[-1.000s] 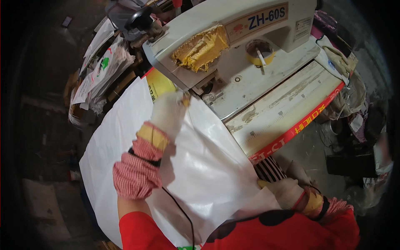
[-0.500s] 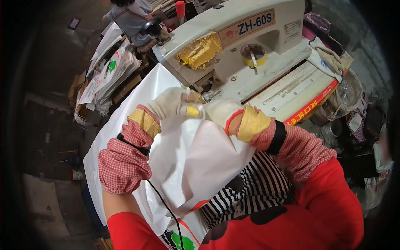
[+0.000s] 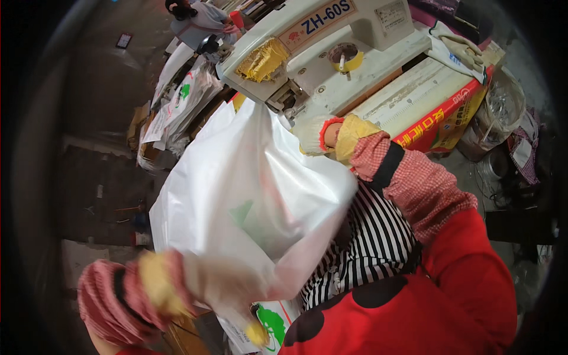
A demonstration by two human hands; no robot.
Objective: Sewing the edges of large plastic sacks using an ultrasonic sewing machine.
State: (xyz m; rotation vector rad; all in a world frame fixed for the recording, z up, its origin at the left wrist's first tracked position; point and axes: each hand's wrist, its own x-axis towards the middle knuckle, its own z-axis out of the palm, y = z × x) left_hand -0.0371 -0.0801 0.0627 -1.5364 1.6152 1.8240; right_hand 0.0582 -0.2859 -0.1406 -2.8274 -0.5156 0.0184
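i see my gloved right hand (image 3: 312,134) clamped on the slick white woven sack's (image 3: 248,195) top edge beside the sewing machine (image 3: 319,53), my blurred left hand (image 3: 222,284) gripping its lower edge.

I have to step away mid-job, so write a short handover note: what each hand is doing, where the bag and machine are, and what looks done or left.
Right hand, gloved, grips the top edge of the white woven bag just below the head of the sewing machine.
Left hand, gloved and motion-blurred, holds the bag's lower end near the body.
The bag hangs stretched between both hands, clear of the machine bed.
More printed bags lie piled to the left of the machine.
Done: bag lifted and held at both ends.
Left: cannot tell if its edge is stitched; check before feeding.
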